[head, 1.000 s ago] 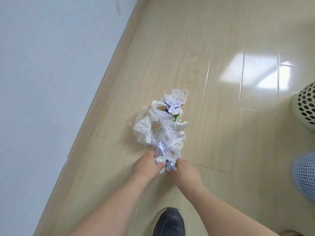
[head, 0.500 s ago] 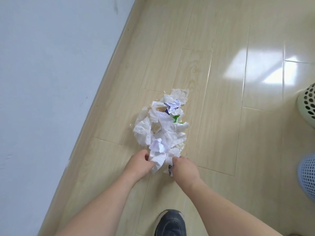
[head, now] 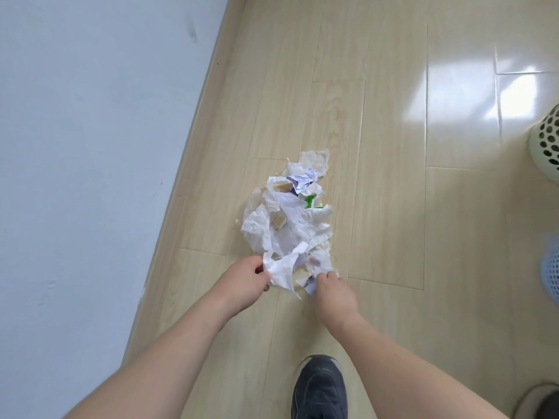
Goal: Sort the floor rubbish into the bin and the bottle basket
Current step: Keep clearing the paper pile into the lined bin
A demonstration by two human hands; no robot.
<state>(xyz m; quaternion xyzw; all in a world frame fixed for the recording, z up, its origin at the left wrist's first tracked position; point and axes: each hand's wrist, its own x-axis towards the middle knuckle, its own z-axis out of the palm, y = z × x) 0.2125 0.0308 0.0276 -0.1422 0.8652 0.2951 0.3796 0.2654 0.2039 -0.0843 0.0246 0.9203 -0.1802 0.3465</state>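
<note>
A heap of crumpled white paper and tissue [head: 290, 219] lies on the wooden floor beside the wall, with a green scrap [head: 309, 201] showing in it. My left hand [head: 245, 281] grips a crumpled white paper piece [head: 279, 275] at the heap's near edge. My right hand [head: 331, 293] pinches another scrap [head: 310, 288] just right of it. At the right edge stand a pale perforated bin [head: 544, 143] and a blue mesh basket [head: 552, 270], both cut off by the frame.
A pale blue wall [head: 90, 146] runs along the left, meeting the floor at a skirting line. My dark shoe [head: 319, 388] is on the floor below my hands. Part of another shoe [head: 541, 402] shows at the bottom right corner.
My left hand has drawn back to the left, pulling a white paper piece out of the heap's near edge. My right hand stayed at the heap, holding its scrap.
</note>
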